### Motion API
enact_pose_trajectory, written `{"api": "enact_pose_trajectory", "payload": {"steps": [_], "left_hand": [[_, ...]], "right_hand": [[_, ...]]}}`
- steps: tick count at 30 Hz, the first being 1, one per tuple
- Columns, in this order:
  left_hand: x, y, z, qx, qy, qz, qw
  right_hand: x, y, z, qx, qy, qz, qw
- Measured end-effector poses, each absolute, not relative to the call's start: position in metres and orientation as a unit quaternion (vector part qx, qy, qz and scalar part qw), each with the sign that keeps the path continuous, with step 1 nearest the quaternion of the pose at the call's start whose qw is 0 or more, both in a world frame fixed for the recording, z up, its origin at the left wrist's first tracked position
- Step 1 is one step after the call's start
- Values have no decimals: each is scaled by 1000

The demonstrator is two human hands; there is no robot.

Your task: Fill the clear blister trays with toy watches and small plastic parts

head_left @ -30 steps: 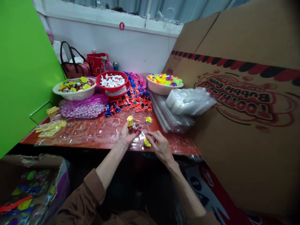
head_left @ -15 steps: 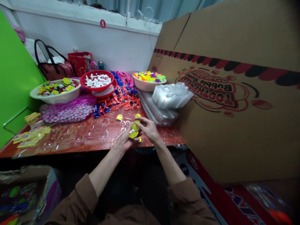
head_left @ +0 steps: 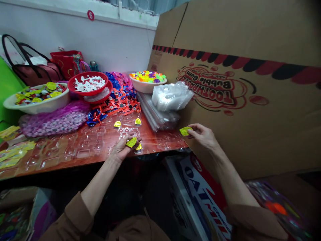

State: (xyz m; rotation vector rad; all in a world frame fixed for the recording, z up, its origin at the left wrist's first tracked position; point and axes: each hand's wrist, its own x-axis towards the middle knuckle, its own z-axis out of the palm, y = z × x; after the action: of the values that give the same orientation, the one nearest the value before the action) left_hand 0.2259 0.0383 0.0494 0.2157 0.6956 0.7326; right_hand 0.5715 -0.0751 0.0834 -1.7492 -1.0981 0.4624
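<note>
My left hand (head_left: 123, 146) is over the table's front edge with a yellow piece (head_left: 131, 142) held in its fingers. Off to the right, in front of the cardboard, my right hand (head_left: 204, 135) pinches another yellow piece (head_left: 186, 131) between thumb and fingers. Round yellow pieces lie on the clear plastic trays: one at the back left (head_left: 117, 124), one at the back right (head_left: 137, 121), and one (head_left: 139, 146) just beside my left fingertips. More clear trays (head_left: 85, 142) cover the red-brown table to the left.
Behind are a bowl of yellow and red pieces (head_left: 37, 100), a red bowl of white pieces (head_left: 89, 83), a bowl of colourful pieces (head_left: 147, 82), a net bag (head_left: 55, 120), ribboned pieces (head_left: 122, 102) and stacked clear plastic (head_left: 170, 97). A large cardboard box (head_left: 238, 134) stands right.
My hands have come apart. My right hand has moved right with one yellow piece, while my left keeps another. The view has shifted rightward.
</note>
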Motion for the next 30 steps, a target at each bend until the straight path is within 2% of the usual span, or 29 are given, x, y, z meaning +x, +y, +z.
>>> {"api": "enact_pose_trajectory", "payload": {"steps": [5,12,15,18,20,22,27,30], "left_hand": [[233,36,56,59,362,368,854],[236,33,58,89,324,338,879],[238,29,59,103,330,324,881],[238,26,61,109,316,320,886],[236,26,62,118,298,325,890],[232,27,61,129,276,332,893],[221,20,61,177,235,330,897],[215,9,66,211,261,324,884]], "right_hand": [[574,-83,56,-709,-412,208,533],[530,-89,20,-712,-422,194,527],[507,-85,8,-720,-456,173,493],[494,-82,2,-755,-497,99,416],[490,-83,5,-771,-516,34,371],[484,-83,16,-762,-533,2,367],[438,-66,67,-646,-628,55,430],[399,-42,85,-575,-715,106,383]]}}
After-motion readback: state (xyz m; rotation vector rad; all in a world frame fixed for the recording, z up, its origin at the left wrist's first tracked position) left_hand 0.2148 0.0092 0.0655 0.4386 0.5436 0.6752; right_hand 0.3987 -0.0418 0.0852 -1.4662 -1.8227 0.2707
